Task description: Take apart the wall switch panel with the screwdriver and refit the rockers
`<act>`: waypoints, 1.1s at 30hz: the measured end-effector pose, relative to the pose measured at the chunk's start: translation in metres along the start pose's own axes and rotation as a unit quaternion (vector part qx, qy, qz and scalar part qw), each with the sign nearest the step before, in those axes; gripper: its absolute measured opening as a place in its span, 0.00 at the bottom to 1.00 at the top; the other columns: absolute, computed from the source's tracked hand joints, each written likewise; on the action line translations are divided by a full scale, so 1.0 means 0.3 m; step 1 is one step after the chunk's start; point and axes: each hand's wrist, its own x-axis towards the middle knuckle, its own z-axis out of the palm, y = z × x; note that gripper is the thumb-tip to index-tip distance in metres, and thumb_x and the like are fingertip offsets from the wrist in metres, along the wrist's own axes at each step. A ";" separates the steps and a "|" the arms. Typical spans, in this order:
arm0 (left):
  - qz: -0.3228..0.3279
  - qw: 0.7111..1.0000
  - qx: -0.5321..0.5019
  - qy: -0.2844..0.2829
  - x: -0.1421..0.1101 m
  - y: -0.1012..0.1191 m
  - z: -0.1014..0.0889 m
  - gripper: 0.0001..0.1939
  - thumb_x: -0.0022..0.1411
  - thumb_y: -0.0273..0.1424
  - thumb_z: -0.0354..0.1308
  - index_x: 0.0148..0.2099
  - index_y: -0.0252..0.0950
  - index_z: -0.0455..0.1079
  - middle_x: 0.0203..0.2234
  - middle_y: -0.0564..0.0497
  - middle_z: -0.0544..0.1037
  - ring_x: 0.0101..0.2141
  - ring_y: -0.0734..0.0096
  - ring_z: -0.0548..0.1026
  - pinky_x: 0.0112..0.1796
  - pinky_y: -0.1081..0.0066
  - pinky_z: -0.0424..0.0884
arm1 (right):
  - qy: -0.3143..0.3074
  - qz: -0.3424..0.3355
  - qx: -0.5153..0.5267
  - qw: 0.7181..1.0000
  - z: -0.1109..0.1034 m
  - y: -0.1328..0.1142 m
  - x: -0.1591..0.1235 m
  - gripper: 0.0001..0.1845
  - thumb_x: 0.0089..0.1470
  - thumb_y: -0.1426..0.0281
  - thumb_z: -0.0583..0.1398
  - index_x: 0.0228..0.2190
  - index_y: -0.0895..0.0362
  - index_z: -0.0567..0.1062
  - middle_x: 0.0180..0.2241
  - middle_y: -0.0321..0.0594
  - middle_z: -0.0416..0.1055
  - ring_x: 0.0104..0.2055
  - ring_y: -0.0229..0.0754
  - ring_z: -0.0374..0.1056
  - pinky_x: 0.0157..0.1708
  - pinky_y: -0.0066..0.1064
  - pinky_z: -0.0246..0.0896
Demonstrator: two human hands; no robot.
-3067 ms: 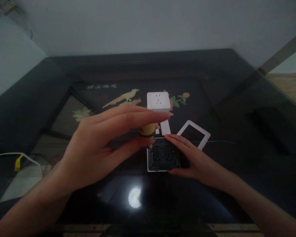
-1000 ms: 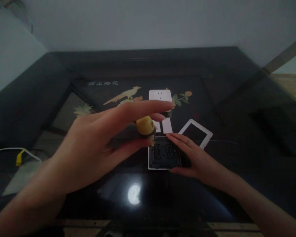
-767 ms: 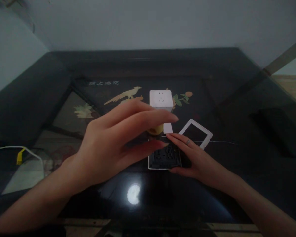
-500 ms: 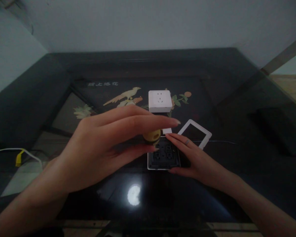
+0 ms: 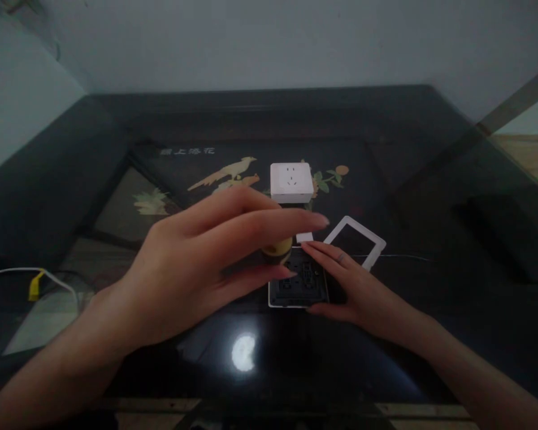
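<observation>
My left hand (image 5: 192, 263) grips a yellow and black screwdriver (image 5: 278, 249) by its handle, thumb on the near side and fingers on the far side. The handle points up towards me, and its shaft and tip are hidden. Under it a wall socket panel (image 5: 298, 294) lies face down, its black back with terminals showing and a white rim around it. My right hand (image 5: 354, 283) pinches that panel at its right side, fingers at the far edge and thumb at the near edge.
A white socket box (image 5: 291, 179) stands behind my hands. A white frame (image 5: 372, 254) lies beyond my right hand, and a small white piece (image 5: 303, 237) sits behind the panel. A white cable (image 5: 49, 275) with a yellow tag (image 5: 34, 285) runs at the left of the dark glossy table (image 5: 206, 370).
My left hand has turned slightly with the screwdriver, its knuckles and thumb shifting a little to the right. My right hand and the panel stay in place.
</observation>
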 end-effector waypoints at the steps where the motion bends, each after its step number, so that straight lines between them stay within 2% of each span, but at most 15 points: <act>1: 0.017 0.999 0.011 0.025 -0.001 -0.001 0.009 0.16 0.64 0.33 0.62 0.54 0.41 0.70 0.40 0.52 0.76 0.39 0.72 0.77 0.41 0.77 0.76 | 0.000 0.000 0.000 1.000 -0.001 0.000 0.000 0.47 0.51 0.65 0.66 0.66 0.52 0.51 0.67 0.50 0.52 0.68 0.53 0.52 0.64 0.49 0.53; 3: 0.030 0.998 0.022 0.048 -0.002 0.000 0.016 0.16 0.63 0.35 0.63 0.51 0.39 0.71 0.40 0.51 0.75 0.39 0.72 0.76 0.41 0.78 0.75 | -0.003 0.002 0.000 1.000 -0.002 -0.001 0.001 0.48 0.51 0.64 0.66 0.66 0.51 0.50 0.67 0.50 0.52 0.68 0.53 0.51 0.64 0.50 0.53; 4: 0.022 0.999 0.020 0.038 -0.003 0.002 0.013 0.16 0.63 0.36 0.63 0.52 0.39 0.71 0.41 0.50 0.75 0.41 0.71 0.76 0.43 0.77 0.75 | -0.005 0.002 0.000 1.000 -0.003 -0.001 0.000 0.48 0.51 0.64 0.66 0.66 0.51 0.50 0.67 0.50 0.52 0.68 0.54 0.51 0.64 0.50 0.53; 8: -0.030 0.997 -0.027 -0.068 -0.008 0.015 -0.028 0.24 0.68 0.35 0.56 0.64 0.42 0.59 0.52 0.51 0.73 0.51 0.68 0.74 0.55 0.72 0.71 | -0.007 0.002 -0.003 1.000 -0.005 -0.005 -0.001 0.47 0.51 0.64 0.66 0.66 0.52 0.51 0.66 0.50 0.53 0.67 0.54 0.53 0.64 0.50 0.54; 10: -0.038 0.994 -0.040 -0.091 -0.010 0.018 -0.038 0.25 0.70 0.31 0.52 0.66 0.45 0.55 0.52 0.54 0.75 0.50 0.70 0.75 0.54 0.73 0.72 | -0.006 0.003 -0.005 1.000 -0.005 -0.007 0.000 0.47 0.51 0.65 0.66 0.66 0.52 0.51 0.66 0.50 0.53 0.67 0.54 0.53 0.64 0.50 0.53; 13: -0.024 0.998 -0.027 -0.052 -0.011 0.014 -0.018 0.21 0.68 0.29 0.56 0.61 0.47 0.63 0.45 0.56 0.77 0.43 0.73 0.78 0.46 0.77 0.76 | -0.007 0.005 -0.006 1.000 -0.003 -0.007 0.002 0.48 0.51 0.64 0.66 0.66 0.51 0.51 0.66 0.50 0.53 0.68 0.54 0.52 0.64 0.52 0.53; 17: 0.022 0.999 -0.002 0.030 -0.004 0.005 0.017 0.16 0.62 0.32 0.64 0.52 0.41 0.70 0.40 0.52 0.77 0.37 0.72 0.78 0.38 0.76 0.77 | -0.012 0.004 -0.003 1.000 -0.003 -0.005 0.005 0.47 0.51 0.63 0.66 0.66 0.51 0.50 0.66 0.50 0.53 0.68 0.55 0.51 0.64 0.54 0.51; 20: 0.013 1.000 -0.015 -0.012 0.001 0.009 0.002 0.19 0.63 0.33 0.63 0.55 0.38 0.68 0.42 0.50 0.76 0.40 0.69 0.77 0.43 0.74 0.76 | -0.011 0.005 0.000 1.000 -0.005 -0.006 0.005 0.48 0.52 0.63 0.66 0.67 0.50 0.49 0.67 0.50 0.52 0.68 0.55 0.51 0.64 0.54 0.52; 23: -0.016 0.999 -0.013 -0.048 0.002 0.016 -0.021 0.20 0.65 0.28 0.60 0.59 0.40 0.65 0.43 0.52 0.77 0.41 0.72 0.77 0.45 0.76 0.74 | -0.009 0.006 0.000 1.000 -0.006 -0.009 0.003 0.48 0.51 0.64 0.66 0.67 0.49 0.50 0.66 0.49 0.53 0.67 0.55 0.53 0.63 0.53 0.54; 25: -0.031 0.999 0.018 -0.027 0.001 0.015 -0.021 0.17 0.64 0.29 0.61 0.55 0.41 0.68 0.40 0.54 0.78 0.38 0.73 0.77 0.41 0.77 0.74 | -0.013 0.010 0.000 1.000 -0.006 -0.010 0.003 0.47 0.51 0.65 0.66 0.66 0.51 0.51 0.67 0.50 0.52 0.67 0.54 0.52 0.64 0.52 0.53; 29: -0.041 0.998 0.045 0.035 -0.004 -0.003 -0.001 0.13 0.61 0.37 0.65 0.46 0.40 0.70 0.34 0.55 0.78 0.32 0.73 0.76 0.33 0.75 0.73 | -0.023 0.022 0.004 0.999 -0.007 -0.014 0.005 0.47 0.51 0.64 0.66 0.66 0.54 0.52 0.67 0.52 0.50 0.67 0.54 0.52 0.64 0.52 0.52; 32: -0.063 0.994 0.040 0.081 -0.011 -0.021 -0.014 0.13 0.59 0.37 0.67 0.44 0.41 0.70 0.35 0.57 0.77 0.32 0.73 0.75 0.33 0.72 0.73 | -0.024 0.027 0.016 0.999 -0.007 -0.017 0.006 0.46 0.51 0.65 0.66 0.66 0.53 0.51 0.67 0.50 0.50 0.67 0.53 0.52 0.64 0.51 0.52; 33: -0.063 0.994 0.038 0.078 -0.013 -0.027 -0.025 0.13 0.60 0.35 0.66 0.45 0.41 0.69 0.36 0.57 0.77 0.34 0.72 0.75 0.35 0.70 0.74 | -0.023 0.027 0.020 0.999 -0.007 -0.018 0.006 0.46 0.51 0.65 0.66 0.66 0.52 0.51 0.67 0.50 0.50 0.68 0.52 0.52 0.64 0.51 0.52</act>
